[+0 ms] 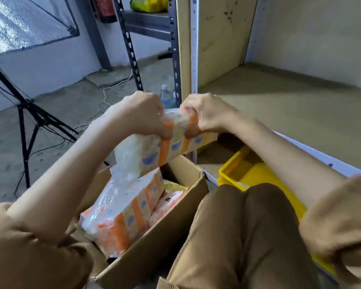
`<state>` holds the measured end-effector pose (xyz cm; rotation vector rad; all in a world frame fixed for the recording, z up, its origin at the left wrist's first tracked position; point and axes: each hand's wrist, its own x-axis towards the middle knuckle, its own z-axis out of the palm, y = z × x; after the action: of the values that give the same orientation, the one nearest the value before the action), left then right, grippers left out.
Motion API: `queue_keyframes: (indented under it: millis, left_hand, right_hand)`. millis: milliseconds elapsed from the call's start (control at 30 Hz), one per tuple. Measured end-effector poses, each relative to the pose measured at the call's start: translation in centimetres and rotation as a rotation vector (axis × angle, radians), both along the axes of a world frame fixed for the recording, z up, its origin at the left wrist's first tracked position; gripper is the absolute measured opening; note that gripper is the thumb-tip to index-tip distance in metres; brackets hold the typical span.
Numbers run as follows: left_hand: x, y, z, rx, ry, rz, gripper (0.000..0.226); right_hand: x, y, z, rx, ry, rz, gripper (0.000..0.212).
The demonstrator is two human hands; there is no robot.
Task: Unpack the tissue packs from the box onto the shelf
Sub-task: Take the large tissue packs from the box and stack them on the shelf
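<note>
Above the box (pixel 154 232), left hand (pixel 143 113) and right hand (pixel 206 113) clench a tissue pack (pixel 154 151); next, probably onto the right-hand shelf (pixel 290 105).

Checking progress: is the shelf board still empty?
Empty: the shelf board shows only bare surface; both hands hold a tissue pack above the box.

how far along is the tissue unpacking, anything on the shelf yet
Early. No packs show on the shelf. Both the left hand and right hand grip one wrapped tissue bundle above the box. Another bundle and more packs wait inside.
</note>
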<state>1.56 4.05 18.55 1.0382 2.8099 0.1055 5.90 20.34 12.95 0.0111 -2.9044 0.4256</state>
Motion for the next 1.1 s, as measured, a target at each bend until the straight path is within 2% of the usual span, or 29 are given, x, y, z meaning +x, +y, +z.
queue_keyframes:
  millis: [133,233,333,500,667,867,967,1100]
  left_hand:
    - [0.6,4.8,3.7,0.163,0.085,-0.173,0.067]
    - [1.0,9.3,4.3,0.279,0.076,-0.284,0.064]
    - [1.2,13.9,3.6,0.309,-0.007,-0.404,0.063]
    - [0.9,21.3,0.5,0.275,-0.152,-0.538,0.057]
    - [0.1,26.3,-1.9,0.133,-0.277,-0.563,0.056]
    - [-2.3,28.7,-2.3,0.138,-0.286,-0.510,0.053]
    - [-3.6,29.3,-3.4,0.214,-0.213,-0.457,0.050]
    - [-4.9,30.0,-5.1,0.264,-0.144,-0.383,0.031]
  right_hand:
    - [2.8,4.6,5.6,0.101,0.057,-0.168,0.048]
    - [5.0,8.1,7.9,0.171,0.059,-0.298,0.048]
    - [7.1,11.4,8.5,0.269,-0.035,-0.442,0.040]
    - [8.5,16.6,7.1,0.331,-0.221,-0.531,0.044]
    - [8.5,20.5,4.6,0.256,-0.344,-0.577,0.050]
    - [7.9,23.2,3.5,0.180,-0.306,-0.600,0.056]
    - [8.2,23.7,2.4,0.198,-0.240,-0.637,0.059]
    - [9.9,23.5,0.3,0.209,-0.047,-0.694,0.046]
